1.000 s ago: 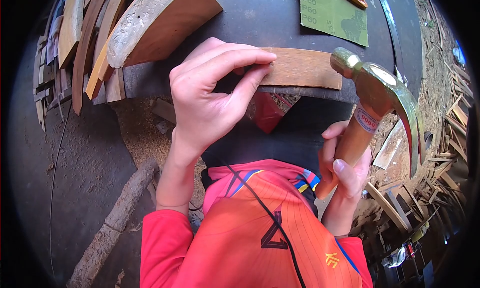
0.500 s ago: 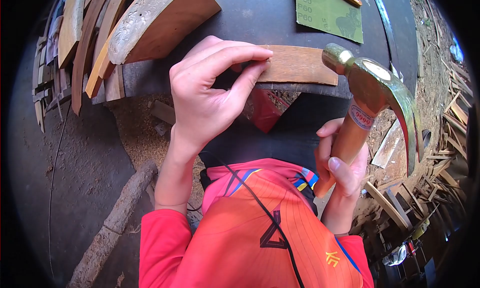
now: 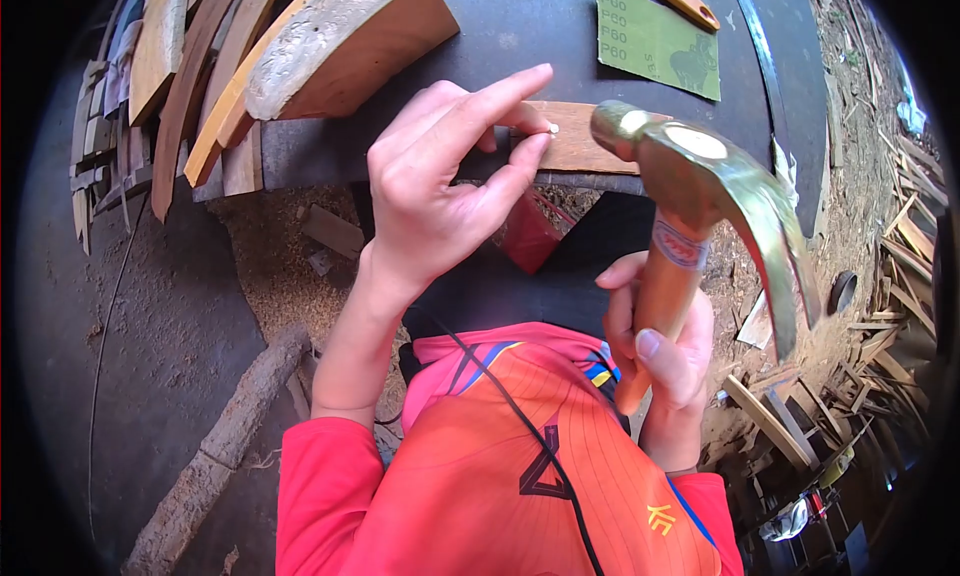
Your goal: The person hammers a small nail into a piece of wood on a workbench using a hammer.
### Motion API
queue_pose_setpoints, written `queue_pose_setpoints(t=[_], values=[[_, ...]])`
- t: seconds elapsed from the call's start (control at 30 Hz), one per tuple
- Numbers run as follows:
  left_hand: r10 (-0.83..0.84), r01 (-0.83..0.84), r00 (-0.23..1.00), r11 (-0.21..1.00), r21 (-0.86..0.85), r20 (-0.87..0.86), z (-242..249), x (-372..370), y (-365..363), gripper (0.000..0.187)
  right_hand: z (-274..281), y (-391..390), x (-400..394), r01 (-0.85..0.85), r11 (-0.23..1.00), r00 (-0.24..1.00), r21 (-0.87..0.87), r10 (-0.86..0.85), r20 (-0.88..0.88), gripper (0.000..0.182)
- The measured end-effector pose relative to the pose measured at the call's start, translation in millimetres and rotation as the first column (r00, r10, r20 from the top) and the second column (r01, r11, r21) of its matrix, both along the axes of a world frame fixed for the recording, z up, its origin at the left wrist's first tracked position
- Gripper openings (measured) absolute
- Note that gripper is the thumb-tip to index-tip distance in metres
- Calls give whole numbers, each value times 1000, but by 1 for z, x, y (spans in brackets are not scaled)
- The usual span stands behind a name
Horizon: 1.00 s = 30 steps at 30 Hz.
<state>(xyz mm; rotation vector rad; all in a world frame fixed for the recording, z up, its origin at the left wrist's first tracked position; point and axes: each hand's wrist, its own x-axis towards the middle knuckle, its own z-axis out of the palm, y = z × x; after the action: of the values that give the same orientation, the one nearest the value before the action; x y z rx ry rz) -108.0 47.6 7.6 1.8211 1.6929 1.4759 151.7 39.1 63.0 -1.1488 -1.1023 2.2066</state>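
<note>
A: Where's the wooden strip [image 3: 590,148] vs the hands?
B: Lying on the counter [image 3: 520,36], along the near edge. Left hand [image 3: 430,181] is at the strip's left end, hiding part of it. Right hand [image 3: 682,351] is on the strip's near side, off to the right — well apart from the left.

A: Left holding anything?
B: Can't tell if it's a firm pinch. Thumb and a bent finger sit close together at the strip's left part, small pale speck [image 3: 553,130] at the thumb tip — too small to identify. Index finger is lifted off the thumb, stretched toward the strip's far side.

A: Right?
B: Clamped on the hammer [image 3: 690,181]. Fingers wrapped round the wooden handle, thumb against it. Head blocks the strip's right end from view; gap to the strip can't be judged. Striking face points left along the strip, claw curves away right of it.

A: Arms?
B: Left forearm reaches up from near-left of the strip, wrist bent, back of hand showing. Right forearm comes from near-right of it, elbow tucked by the body.

A: Around it?
B: Green sandpaper [image 3: 658,44] beyond the strip, slightly right. Curved wooden block [image 3: 370,56] beyond its left end.
</note>
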Motion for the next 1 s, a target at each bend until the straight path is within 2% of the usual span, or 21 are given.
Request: queue_pose_setpoints(t=[0.03,0.1,0.2,0.23,0.33,0.37,0.47,0.53,0.6,0.67,0.7,0.83,0.93,1.0], values=[[-11,12,1000,999,37,-22,-5,-2,1,57,4,-1,-7,17,1000,998,23,-18,53,70],[-11,12,1000,999,41,-27,-5,-2,0,58,12,-6,-17,64,997,994,39,-67,83,84],[-4,5,1000,998,59,-24,-8,-3,0,61,23,-11,-10,73,997,989,-13,-74,-126,66],[-2,3,1000,998,59,-17,-8,-3,0,61,23,-11,-8,28,999,989,34,-23,-143,71],[1,0,1000,998,67,-5,-7,-3,0,62,31,-9,-19,-9,1000,998,25,11,-63,68],[2,-2,1000,998,60,1,-6,-3,-1,62,41,-3,-25,-41,998,999,-51,43,33,63],[9,-9,1000,998,68,10,-7,-3,0,62,46,-9,-22,-4,994,1000,112,2,21,67],[8,-10,1000,998,70,23,-7,-2,-1,62,42,-20,-13,49,988,996,143,-38,-82,76],[13,-16,1000,997,77,29,-9,-2,-2,62,37,-19,-14,38,990,992,136,-21,-125,76],[16,-18,999,997,78,30,-8,-2,-1,62,41,-7,-28,-23,998,997,65,18,69,76],[21,-23,999,997,69,30,-7,-1,-2,62,46,0,-33,-35,998,988,-50,42,149,73],[24,-28,998,997,69,50,-7,-1,-2,62,48,-20,-19,108,989,994,105,-107,-17,82],[27,-30,999,997,69,45,-8,-1,-3,61,40,-21,-16,76,993,997,89,-72,-41,84],[29,-32,998,998,62,48,-6,-1,-3,61,43,-1,-29,-27,997,987,-73,38,155,83]])
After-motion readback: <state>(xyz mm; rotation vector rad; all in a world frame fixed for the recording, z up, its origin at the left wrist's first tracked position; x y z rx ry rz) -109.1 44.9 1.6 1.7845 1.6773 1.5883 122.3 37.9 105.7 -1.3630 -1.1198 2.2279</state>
